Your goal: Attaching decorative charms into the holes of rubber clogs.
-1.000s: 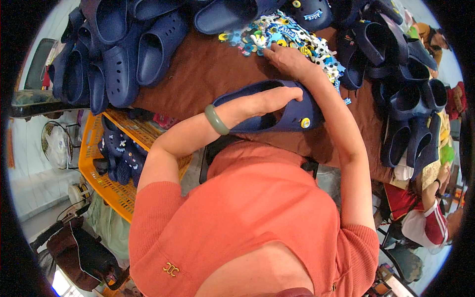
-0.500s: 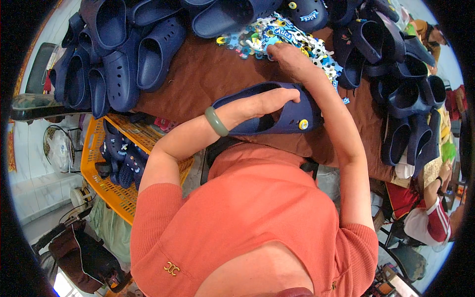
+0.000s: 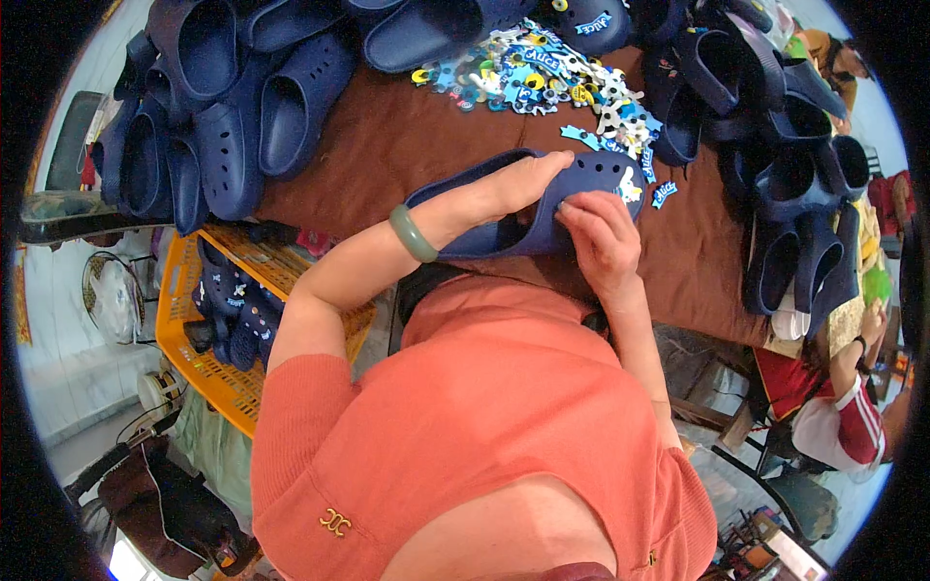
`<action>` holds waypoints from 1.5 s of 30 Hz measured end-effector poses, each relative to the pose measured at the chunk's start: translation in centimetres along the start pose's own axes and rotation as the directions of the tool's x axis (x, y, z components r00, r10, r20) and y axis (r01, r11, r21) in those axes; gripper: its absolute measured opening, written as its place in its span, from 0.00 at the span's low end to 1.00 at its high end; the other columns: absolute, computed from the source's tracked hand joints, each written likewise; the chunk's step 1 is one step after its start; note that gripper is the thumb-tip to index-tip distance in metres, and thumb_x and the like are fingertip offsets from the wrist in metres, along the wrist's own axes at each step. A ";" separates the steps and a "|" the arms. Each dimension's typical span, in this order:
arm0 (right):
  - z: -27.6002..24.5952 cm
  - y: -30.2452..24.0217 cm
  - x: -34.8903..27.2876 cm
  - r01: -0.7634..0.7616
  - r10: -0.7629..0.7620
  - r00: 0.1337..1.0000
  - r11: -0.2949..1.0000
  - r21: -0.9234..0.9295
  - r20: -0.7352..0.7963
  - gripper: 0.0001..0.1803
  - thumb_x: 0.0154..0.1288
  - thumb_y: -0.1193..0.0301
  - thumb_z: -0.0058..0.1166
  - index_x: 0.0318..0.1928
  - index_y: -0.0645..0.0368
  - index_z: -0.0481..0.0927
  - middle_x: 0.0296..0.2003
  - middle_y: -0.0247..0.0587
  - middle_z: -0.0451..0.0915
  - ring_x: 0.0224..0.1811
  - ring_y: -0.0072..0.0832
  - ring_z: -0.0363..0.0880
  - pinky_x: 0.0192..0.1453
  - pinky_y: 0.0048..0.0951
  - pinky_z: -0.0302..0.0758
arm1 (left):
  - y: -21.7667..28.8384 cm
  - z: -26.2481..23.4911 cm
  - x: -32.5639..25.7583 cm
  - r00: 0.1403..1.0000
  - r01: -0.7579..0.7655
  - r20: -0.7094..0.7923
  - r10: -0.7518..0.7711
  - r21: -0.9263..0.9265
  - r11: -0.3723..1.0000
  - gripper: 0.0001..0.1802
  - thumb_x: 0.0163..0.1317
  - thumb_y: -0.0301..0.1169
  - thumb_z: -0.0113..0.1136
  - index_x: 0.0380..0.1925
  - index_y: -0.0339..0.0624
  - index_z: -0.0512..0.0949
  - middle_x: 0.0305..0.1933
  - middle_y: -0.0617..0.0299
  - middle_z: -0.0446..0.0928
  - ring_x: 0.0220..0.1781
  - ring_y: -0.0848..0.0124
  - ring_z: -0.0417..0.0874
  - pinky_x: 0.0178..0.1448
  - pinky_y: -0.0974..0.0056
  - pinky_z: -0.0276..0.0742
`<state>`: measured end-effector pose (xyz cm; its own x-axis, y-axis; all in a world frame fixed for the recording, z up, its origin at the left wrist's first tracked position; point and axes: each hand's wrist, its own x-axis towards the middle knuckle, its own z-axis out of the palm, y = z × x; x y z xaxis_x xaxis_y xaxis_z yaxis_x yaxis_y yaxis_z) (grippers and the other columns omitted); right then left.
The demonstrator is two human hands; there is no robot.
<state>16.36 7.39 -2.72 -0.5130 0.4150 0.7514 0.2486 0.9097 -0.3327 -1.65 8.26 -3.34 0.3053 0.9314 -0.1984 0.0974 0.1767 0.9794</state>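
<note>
Gripping a navy-blue foam clog [image 3: 593,181], white charm [image 3: 630,186] on, some round holes [image 3: 601,168] bare, left hand [image 3: 515,187] steadies while right hand [image 3: 605,238] pinches narrowly, contents unclear.

The desk [image 3: 712,271] is covered in brown cloth [image 3: 387,140]; at the left, white marbled tiling [image 3: 56,334] is seen below a dark chair [image 3: 73,140].

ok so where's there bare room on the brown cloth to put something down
Two patches of the brown cloth look bare: one between the clogs on the left, the charm heap and the handled clog; another between the right hand and the clogs on the right, below a loose charm. The far side is crowded with clogs and charms.
</note>
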 end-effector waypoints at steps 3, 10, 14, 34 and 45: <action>0.5 -0.2 -1.5 0.050 -0.050 0.998 0.999 0.012 -0.035 0.14 0.46 0.83 0.63 0.36 0.61 0.81 0.38 0.41 0.79 0.37 0.39 0.79 0.40 0.34 0.78 | -1.9 0.0 1.0 0.988 0.143 -0.034 -0.149 -0.128 0.981 0.27 0.73 0.47 0.37 0.49 0.34 0.76 0.47 0.59 0.78 0.46 0.74 0.76 0.54 0.66 0.71; 0.6 0.2 -3.5 0.298 -0.302 0.952 0.952 0.064 0.060 0.16 0.45 0.77 0.59 0.39 0.64 0.82 0.39 0.43 0.79 0.37 0.39 0.79 0.41 0.34 0.78 | 0.5 -0.2 -1.0 0.965 0.262 0.061 -0.256 -0.165 0.951 0.24 0.68 0.48 0.50 0.42 0.34 0.80 0.37 0.65 0.80 0.37 0.76 0.76 0.43 0.67 0.74; 0.6 -0.1 -3.3 0.082 -0.074 0.994 0.991 0.104 -0.074 0.15 0.47 0.83 0.61 0.39 0.64 0.81 0.38 0.43 0.80 0.37 0.39 0.80 0.41 0.32 0.78 | 0.7 -1.2 -3.5 0.959 -0.115 0.274 0.068 0.159 0.981 0.17 0.64 0.40 0.62 0.41 0.35 0.80 0.34 0.70 0.77 0.37 0.82 0.72 0.39 0.70 0.72; 0.9 -0.5 -3.2 0.007 0.003 0.986 0.998 0.064 -0.167 0.16 0.50 0.86 0.60 0.41 0.64 0.81 0.39 0.45 0.80 0.39 0.39 0.80 0.45 0.35 0.78 | -0.1 1.9 -5.7 0.976 -0.141 -0.131 0.173 0.226 0.964 0.20 0.59 0.41 0.60 0.23 0.32 0.71 0.22 0.58 0.67 0.29 0.75 0.68 0.31 0.61 0.65; 0.4 -0.3 -3.4 0.036 -0.037 0.994 0.999 -0.013 -0.103 0.17 0.45 0.79 0.68 0.40 0.62 0.82 0.40 0.40 0.80 0.43 0.37 0.77 0.48 0.39 0.77 | -1.1 1.1 -5.3 0.975 -0.183 -0.092 0.202 0.179 0.967 0.19 0.61 0.38 0.59 0.20 0.36 0.67 0.21 0.68 0.62 0.27 0.81 0.62 0.28 0.67 0.60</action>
<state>17.76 5.71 -5.41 -0.4345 0.3773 0.8178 0.2409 0.9236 -0.2981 -2.34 2.83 -3.45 0.2305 0.9730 0.0076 0.2077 -0.0568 0.9765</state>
